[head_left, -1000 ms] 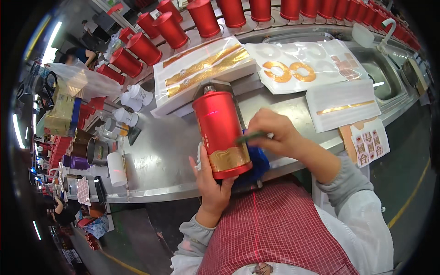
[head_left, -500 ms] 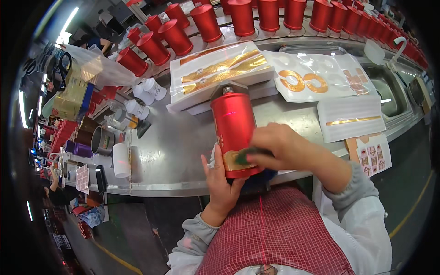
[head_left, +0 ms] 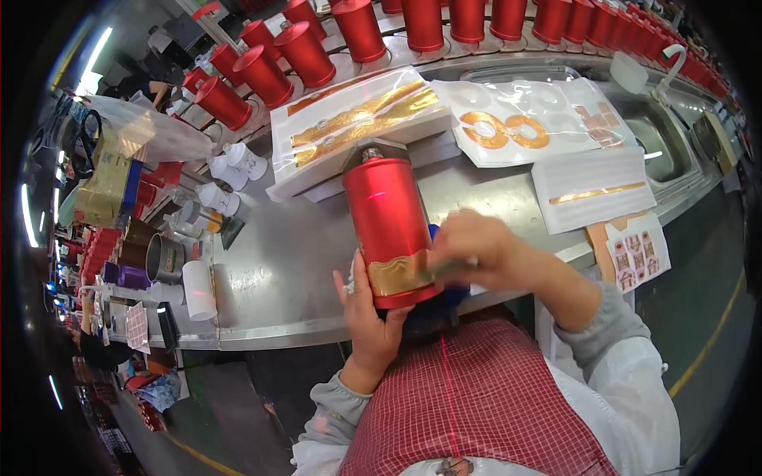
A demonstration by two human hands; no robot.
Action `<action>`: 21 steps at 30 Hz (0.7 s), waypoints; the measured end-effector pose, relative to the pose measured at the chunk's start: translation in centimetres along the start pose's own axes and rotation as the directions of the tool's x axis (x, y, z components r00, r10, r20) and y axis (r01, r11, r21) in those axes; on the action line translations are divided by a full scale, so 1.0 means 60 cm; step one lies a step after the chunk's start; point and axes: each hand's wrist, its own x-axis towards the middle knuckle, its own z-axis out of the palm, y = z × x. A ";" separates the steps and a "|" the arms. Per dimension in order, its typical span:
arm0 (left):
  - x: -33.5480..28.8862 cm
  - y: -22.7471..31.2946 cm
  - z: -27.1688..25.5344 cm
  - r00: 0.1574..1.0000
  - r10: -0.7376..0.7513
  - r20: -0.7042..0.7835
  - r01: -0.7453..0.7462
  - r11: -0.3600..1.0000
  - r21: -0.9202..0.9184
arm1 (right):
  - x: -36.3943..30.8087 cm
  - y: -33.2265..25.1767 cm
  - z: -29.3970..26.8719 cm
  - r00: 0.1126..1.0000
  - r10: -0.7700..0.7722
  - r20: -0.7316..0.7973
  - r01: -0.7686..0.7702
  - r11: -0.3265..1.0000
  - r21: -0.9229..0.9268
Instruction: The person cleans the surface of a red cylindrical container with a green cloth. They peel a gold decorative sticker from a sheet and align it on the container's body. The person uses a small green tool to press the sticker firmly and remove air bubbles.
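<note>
A shiny red cylindrical bottle (head_left: pixel 387 202) stretches away from me, its narrow neck at a grey angular metal piece (head_left: pixel 349 159). Around its near end runs a gold wavy-edged label (head_left: pixel 393 275). My left hand (head_left: pixel 371 321) grips the bottle's near end from the left and below, with a bit of white material (head_left: pixel 350 279) by its fingers. My right hand (head_left: pixel 488 247), blurred by motion, is closed on a small greenish flat tool (head_left: pixel 454 271) at the label's right side. Fingers partly hide whether the tool touches the label.
Behind the bottle lies a white stack with gold strips (head_left: pixel 365 119). Sheets with copper-gold rings (head_left: pixel 524 135) and a gold strip sheet (head_left: pixel 595 190) are on the right, near a sink (head_left: pixel 675 151). Red canisters (head_left: pixel 361 32) line the far side. A white roll (head_left: pixel 198 289) stands left.
The bottle has rolled, and the gold lettering on its left side no longer shows. My right hand and tool have shifted along the label's right side. The whole view has shifted slightly.
</note>
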 end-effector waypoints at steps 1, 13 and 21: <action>-0.004 0.003 -0.001 1.000 -0.003 0.007 0.003 1.000 -0.006 | -0.001 0.018 -0.004 0.996 0.049 -0.071 -0.051 0.999 -0.019; -0.005 0.001 -0.011 0.999 -0.014 0.032 0.012 0.999 0.041 | -0.010 -0.014 0.012 0.993 -0.082 0.082 0.077 0.995 0.063; -0.002 0.005 -0.005 0.999 -0.035 0.020 0.035 0.999 0.010 | -0.026 0.009 0.018 0.998 -0.059 0.004 0.059 0.997 -0.054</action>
